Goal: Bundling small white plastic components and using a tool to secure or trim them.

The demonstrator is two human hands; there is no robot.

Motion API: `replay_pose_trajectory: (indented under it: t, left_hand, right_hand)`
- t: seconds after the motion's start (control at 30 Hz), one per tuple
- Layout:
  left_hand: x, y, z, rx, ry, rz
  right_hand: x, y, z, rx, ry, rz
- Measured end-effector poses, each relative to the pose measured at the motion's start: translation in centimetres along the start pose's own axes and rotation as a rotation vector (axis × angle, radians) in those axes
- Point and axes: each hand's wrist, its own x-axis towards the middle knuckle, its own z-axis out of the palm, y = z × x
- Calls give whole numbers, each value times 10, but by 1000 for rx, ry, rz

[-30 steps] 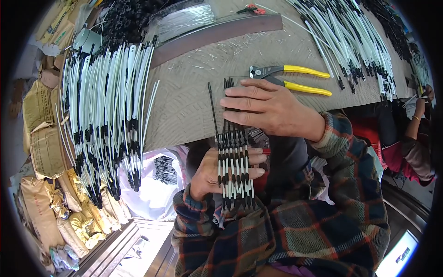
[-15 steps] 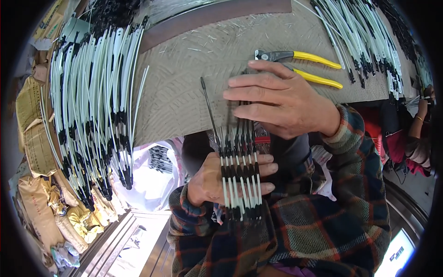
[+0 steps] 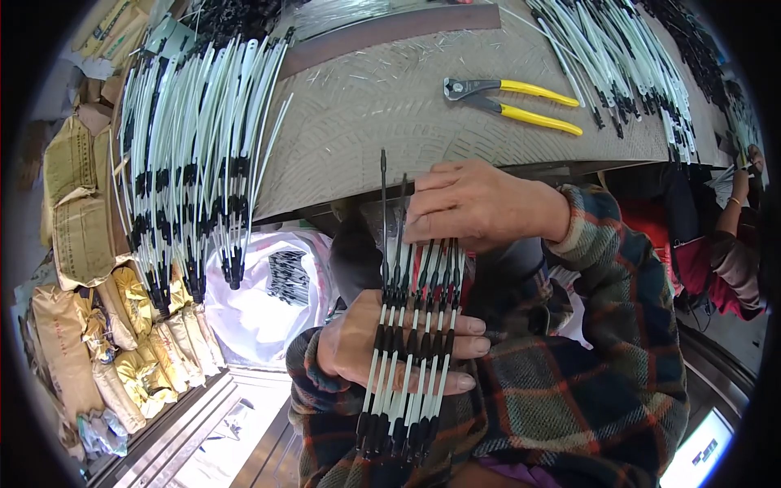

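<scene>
the workbench (image 3: 382,106), a ribbed grey-brown surface, fills the upper centre; its near edge curves from lower left to the right, and the hands work just below that edge, off the bench. the middle of the bench is bare apart from small clippings, giving open room between the two piles. a large pile of white-and-black rods (image 3: 191,171) lies over the bench's left edge, its black tips overhanging toward the floor. a second pile of rods (image 3: 626,57) lies along the upper right, reaching the right edge. yellow-handled cutters (image 3: 512,102) rest on the bench between the bare middle and the right pile, jaws pointing left, apart from both hands. below the left pile, a white plastic bag (image 3: 260,301) sits beside stacked tan and yellow sacks (image 3: 89,325) at the left margin. the left hand (image 3: 390,342) is closed around a flat row of rods (image 3: 411,333), fingers wrapped across them from the left; the row stands roughly upright in front of the plaid sleeves. the right hand (image 3: 480,203) lies over the row's upper ends, fingers curled and pressing on the black tips, one tip standing higher than the rest. another person's arm (image 3: 736,244) shows at the far right edge.
</scene>
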Motion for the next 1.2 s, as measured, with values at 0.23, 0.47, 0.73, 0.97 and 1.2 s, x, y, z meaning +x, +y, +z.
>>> replay_pose_trajectory:
  t: [0.23,0.47,0.73,0.97,1.2]
  left_hand:
    - [-2,13,-6,76,-182,42]
    - [-6,9,-11,-94,-68,36]
    - [-10,-46,-2,-572,275,-650]
    - [1,-59,2,-339,297,-491]
    - [7,-46,-3,-234,427,-574]
  right_hand:
    - [6,-6,-5,-172,-28,-35]
    - [16,4,-5,-333,-53,-80]
    - [32,64,-24,-841,-80,11]
    - [18,49,-27,-324,-66,153]
    - [38,75,-30,42,-19,162]
